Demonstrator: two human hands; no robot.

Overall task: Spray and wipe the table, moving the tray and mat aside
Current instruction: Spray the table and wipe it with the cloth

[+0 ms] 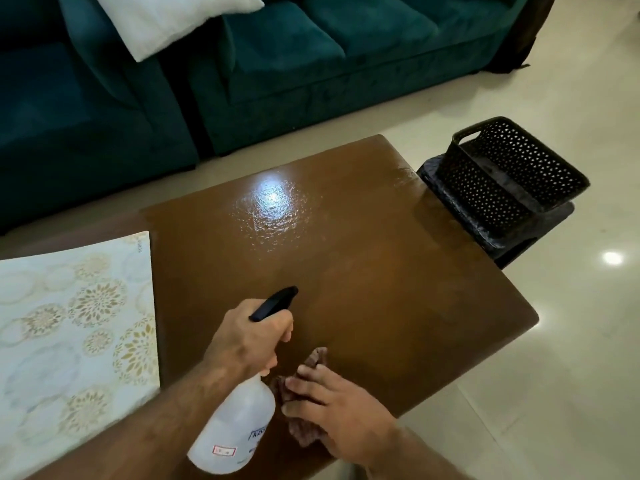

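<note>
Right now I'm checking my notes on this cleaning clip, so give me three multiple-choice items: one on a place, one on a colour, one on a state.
1. Where is the black basket?
A. on the sofa
B. off the table's far right corner, on a dark stool
C. on the mat

2. What colour is the spray bottle's nozzle?
A. black
B. red
C. white

3. What is the right hand doing?
A. hanging idle
B. gripping the bottle
C. resting on the cloth on the table

Answers: 1 B, it stands beside the table edge; 2 A, the trigger head is black above the left hand; 3 C, its fingers lie flat on the cloth.
</note>
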